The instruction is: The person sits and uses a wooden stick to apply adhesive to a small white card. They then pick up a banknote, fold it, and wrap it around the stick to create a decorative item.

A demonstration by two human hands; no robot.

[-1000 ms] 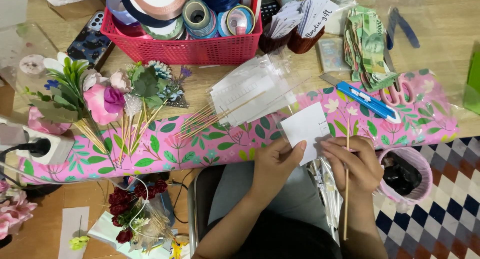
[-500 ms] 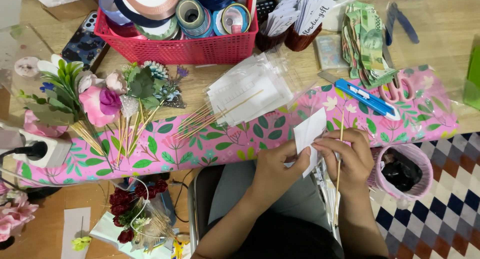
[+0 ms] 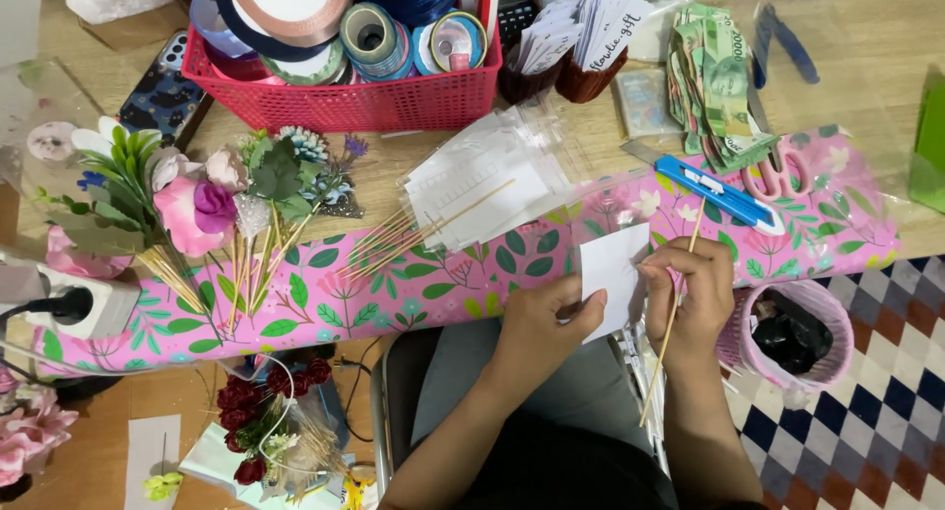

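I see wooden table [image 3: 886, 37] across upper frame, pink floral wrapping paper roll [image 3: 423, 284] along its front edge. Left hand [image 3: 546, 323], centre-right, fingers pinched shut on small white paper card [image 3: 612, 274]. Right hand [image 3: 694, 293] just beside, closed around thin wooden skewer [image 3: 669, 323], touching card edge. Red plastic basket of ribbon spools [image 3: 345, 101] upper left; artificial flower stems [image 3: 197, 200] at left; blue utility knife [image 3: 719, 193] upper right.

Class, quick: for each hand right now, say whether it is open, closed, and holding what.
Left hand: closed, pinching the white paper card.
Right hand: closed, holding the thin wooden stick and touching the card's edge.
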